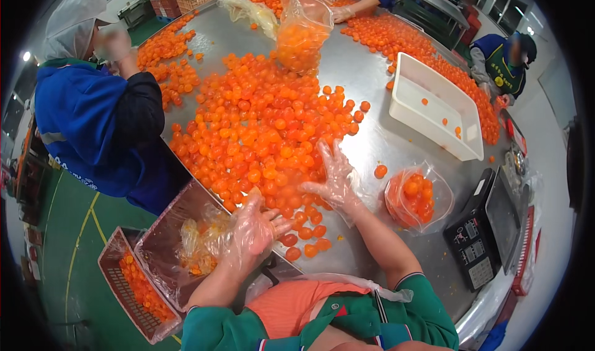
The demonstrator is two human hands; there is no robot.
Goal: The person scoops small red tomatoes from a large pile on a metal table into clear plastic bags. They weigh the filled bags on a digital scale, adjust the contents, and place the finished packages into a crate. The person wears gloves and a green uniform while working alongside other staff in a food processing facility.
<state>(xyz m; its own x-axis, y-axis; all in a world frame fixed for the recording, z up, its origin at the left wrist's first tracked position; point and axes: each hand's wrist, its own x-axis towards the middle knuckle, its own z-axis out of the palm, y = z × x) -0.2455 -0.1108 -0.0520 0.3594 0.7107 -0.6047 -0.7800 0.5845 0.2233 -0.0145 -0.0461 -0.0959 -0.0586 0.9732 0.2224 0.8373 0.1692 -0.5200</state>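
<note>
A broad heap of round orange egg yolks [265, 123] covers the steel table [367, 211] in front of me. My left hand [254, 232], in a clear plastic glove, is turned partly palm up at the heap's near edge, fingers apart, with nothing plainly held. Over the heap's near right side my right hand [335, 179], gloved the same way, spreads its fingers. Several loose yolks [305, 233] lie between my hands. To the right of my right hand stands an open clear plastic bag [418, 197] with yolks in it.
A white plastic tub [437, 109] holding several yolks and a digital scale [479, 235] stand to the right. A lined crate [158, 244] and a basket of yolks [139, 286] sit at lower left. A filled bag [302, 39] stands behind the heap. A co-worker [88, 114] stands close left.
</note>
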